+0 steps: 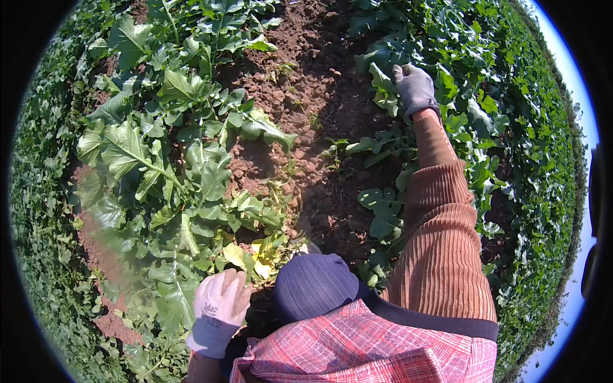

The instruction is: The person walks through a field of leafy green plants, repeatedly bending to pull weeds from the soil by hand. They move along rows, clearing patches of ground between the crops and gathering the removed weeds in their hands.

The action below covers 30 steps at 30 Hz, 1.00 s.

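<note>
My right hand [416,89], in a pale grey glove, is stretched far forward to the right-hand row of leafy plants. Its fingers are curled closed against a broad green leaf [383,88]; whatever lies inside them is hidden. Low on the left, my left hand [218,313] wears a whitish glove with soiled brownish fingers. Those fingers are bent and pressed together beside the left-hand plants [204,166], and their tips are turned out of sight. Just ahead of this hand are yellow leaves [235,255] among the green ones.
A strip of cloddy brown soil [294,115] runs between the two rows. My knee in dark cloth [316,287] and a red plaid cloth [357,345] fill the near middle. More leafy rows [536,159] stretch out to the right.
</note>
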Each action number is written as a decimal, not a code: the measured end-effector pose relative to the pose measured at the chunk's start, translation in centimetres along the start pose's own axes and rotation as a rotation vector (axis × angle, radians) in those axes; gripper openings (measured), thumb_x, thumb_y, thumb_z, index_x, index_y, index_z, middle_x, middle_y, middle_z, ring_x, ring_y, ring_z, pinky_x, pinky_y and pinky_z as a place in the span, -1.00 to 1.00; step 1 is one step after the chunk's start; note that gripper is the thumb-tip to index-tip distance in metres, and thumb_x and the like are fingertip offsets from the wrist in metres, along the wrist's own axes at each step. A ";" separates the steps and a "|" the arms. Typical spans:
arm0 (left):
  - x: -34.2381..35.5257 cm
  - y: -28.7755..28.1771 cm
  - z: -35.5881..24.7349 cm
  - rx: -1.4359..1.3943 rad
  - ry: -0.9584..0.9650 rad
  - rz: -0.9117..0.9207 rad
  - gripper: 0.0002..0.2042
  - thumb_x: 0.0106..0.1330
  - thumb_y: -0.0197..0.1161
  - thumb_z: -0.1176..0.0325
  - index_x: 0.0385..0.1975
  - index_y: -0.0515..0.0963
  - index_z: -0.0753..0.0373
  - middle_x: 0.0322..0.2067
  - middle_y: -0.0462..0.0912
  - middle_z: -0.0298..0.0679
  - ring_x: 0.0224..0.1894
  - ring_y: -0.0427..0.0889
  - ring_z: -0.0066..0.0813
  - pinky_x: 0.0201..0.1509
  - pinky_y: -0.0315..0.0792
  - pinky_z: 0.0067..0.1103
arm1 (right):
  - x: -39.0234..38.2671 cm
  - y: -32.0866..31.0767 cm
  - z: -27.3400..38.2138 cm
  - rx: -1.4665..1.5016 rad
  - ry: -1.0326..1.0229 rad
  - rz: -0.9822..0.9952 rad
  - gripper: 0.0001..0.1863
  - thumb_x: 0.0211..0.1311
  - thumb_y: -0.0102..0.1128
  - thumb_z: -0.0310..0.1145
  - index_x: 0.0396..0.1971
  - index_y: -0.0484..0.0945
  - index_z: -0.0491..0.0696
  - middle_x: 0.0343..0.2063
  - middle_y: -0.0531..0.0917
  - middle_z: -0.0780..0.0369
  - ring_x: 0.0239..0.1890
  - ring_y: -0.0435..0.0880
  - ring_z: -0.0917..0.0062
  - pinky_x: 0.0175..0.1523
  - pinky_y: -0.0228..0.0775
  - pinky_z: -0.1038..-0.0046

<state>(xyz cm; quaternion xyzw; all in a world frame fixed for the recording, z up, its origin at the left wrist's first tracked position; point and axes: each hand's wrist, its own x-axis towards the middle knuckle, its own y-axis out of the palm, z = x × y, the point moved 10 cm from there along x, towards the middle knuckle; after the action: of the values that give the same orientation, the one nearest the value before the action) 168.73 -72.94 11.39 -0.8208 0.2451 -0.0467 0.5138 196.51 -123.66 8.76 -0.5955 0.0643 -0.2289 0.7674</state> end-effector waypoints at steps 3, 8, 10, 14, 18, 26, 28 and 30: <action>0.2 0.4 0.2 0.006 -0.024 0.021 -0.62 0.09 0.41 0.29 -0.05 0.61 0.20 -0.06 0.61 -0.11 -0.04 0.59 -0.02 0.10 0.44 -0.22 | 3.0 5.7 -11.2 -0.643 0.100 0.549 -0.58 0.25 0.17 -0.10 -0.01 0.69 -0.03 0.06 0.69 0.08 0.08 0.69 0.16 0.15 0.53 0.25; 1.5 1.5 -0.2 0.071 -0.019 0.120 -0.63 0.09 0.41 0.28 -0.08 0.61 0.19 -0.05 0.60 -0.12 -0.03 0.58 -0.01 0.10 0.44 -0.23 | 5.2 8.7 -18.1 -0.639 0.239 0.552 -0.46 0.20 0.10 -0.10 0.16 0.61 -0.01 0.19 0.61 0.08 0.22 0.60 0.15 0.26 0.45 0.13; 2.2 1.6 -0.2 0.077 -0.034 0.144 -0.63 0.10 0.42 0.27 -0.07 0.62 0.18 -0.05 0.60 -0.12 -0.02 0.57 -0.01 0.11 0.45 -0.22 | 6.1 9.9 -18.5 -0.534 0.308 0.563 -0.35 0.14 0.21 0.04 0.19 0.58 0.01 0.22 0.58 0.06 0.27 0.55 0.12 0.30 0.41 0.13; 3.2 0.4 -0.4 0.100 -0.021 0.070 -0.63 0.11 0.41 0.26 -0.06 0.62 0.17 -0.07 0.60 -0.13 -0.05 0.58 -0.03 0.06 0.47 -0.23 | 7.5 11.8 -18.7 -0.283 0.389 0.411 -0.19 0.13 0.23 0.22 0.28 0.49 0.00 0.32 0.47 0.04 0.35 0.44 0.09 0.37 0.34 0.14; 3.6 0.7 -0.3 0.111 -0.033 0.081 -0.63 0.12 0.41 0.26 -0.05 0.63 0.16 -0.07 0.60 -0.13 -0.06 0.59 -0.03 0.05 0.47 -0.22 | 6.9 13.8 -18.6 -0.499 0.204 0.485 -0.45 0.28 0.10 -0.05 0.18 0.59 -0.04 0.24 0.55 0.03 0.26 0.55 0.11 0.33 0.40 0.18; 4.0 1.1 -0.4 0.123 -0.001 0.105 -0.63 0.13 0.41 0.24 -0.04 0.63 0.14 -0.06 0.60 -0.14 -0.04 0.58 -0.04 0.06 0.47 -0.22 | 6.1 11.0 -20.4 -0.533 0.218 0.510 -0.58 0.32 0.03 -0.24 0.07 0.64 -0.11 0.16 0.61 0.01 0.20 0.60 0.12 0.24 0.47 0.20; 4.1 1.0 -0.7 0.162 0.039 0.091 -0.61 0.15 0.39 0.21 -0.01 0.59 0.12 -0.10 0.59 -0.16 -0.09 0.58 -0.10 0.02 0.47 -0.24 | 7.0 11.7 -21.0 -0.396 0.247 0.403 -0.52 0.33 0.06 -0.15 0.15 0.59 -0.08 0.18 0.59 0.02 0.22 0.59 0.09 0.27 0.44 0.19; 4.1 1.2 -0.5 0.132 0.004 0.117 -0.61 0.12 0.40 0.25 -0.03 0.61 0.14 -0.08 0.60 -0.14 -0.06 0.58 -0.04 0.04 0.47 -0.21 | 7.6 15.0 -20.8 -0.333 0.151 0.478 -0.46 0.31 0.10 -0.04 0.19 0.56 -0.02 0.19 0.59 0.03 0.23 0.57 0.08 0.29 0.42 0.18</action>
<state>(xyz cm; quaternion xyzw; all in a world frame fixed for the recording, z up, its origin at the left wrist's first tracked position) 171.74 -75.58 9.85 -0.7694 0.2901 -0.0344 0.5681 199.63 -142.53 -9.96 -0.6625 0.2960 -0.0717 0.6843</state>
